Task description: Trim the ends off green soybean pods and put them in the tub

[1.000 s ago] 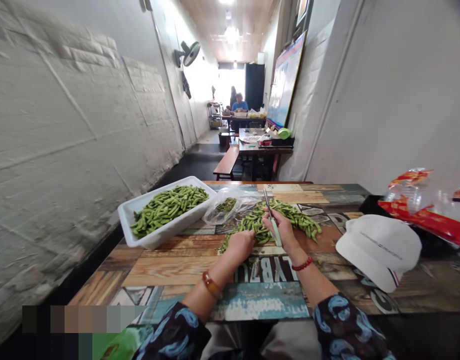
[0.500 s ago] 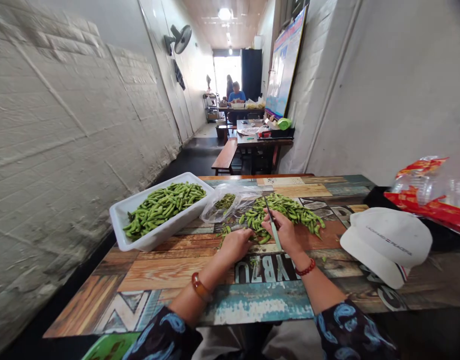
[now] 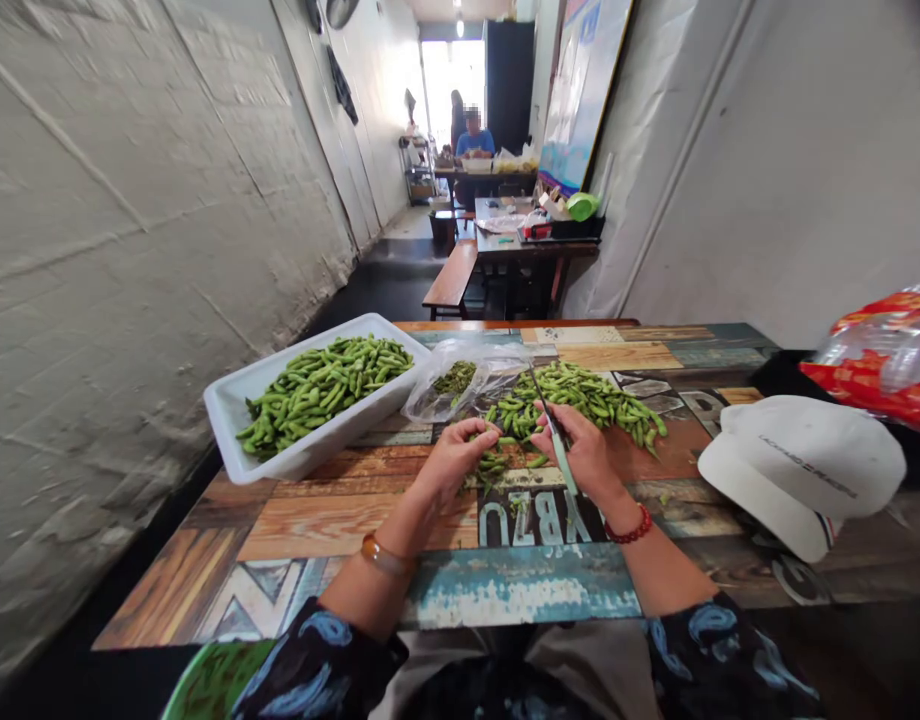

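Note:
My left hand (image 3: 461, 455) is closed in a pinch over the table; a green soybean pod (image 3: 508, 440) shows at its fingertips. My right hand (image 3: 582, 455) grips a slim cutting tool (image 3: 562, 462) with a dark blade and a pale green handle. Whether it is a knife or scissors I cannot tell. The blade points away from me over a heap of green pods (image 3: 606, 400). Scraps and loose pods lie below the hands. Left of the heap, a clear plastic bag (image 3: 422, 398) holds small green trimmings (image 3: 455, 377). More pods (image 3: 329, 390) fill a white tub (image 3: 224, 415).
A white cap (image 3: 805, 465) lies on the wood-patterned table (image 3: 317, 530) at right, near red and clear packaging (image 3: 891, 345). A green container (image 3: 212, 680) sits below the near left edge. Beyond are a bench (image 3: 451, 275), another table and a person in blue (image 3: 475, 143).
My view has tipped downward. My left hand has risen off the table scraps, with a pod now showing at its fingertips. The right hand still holds the cutting tool.

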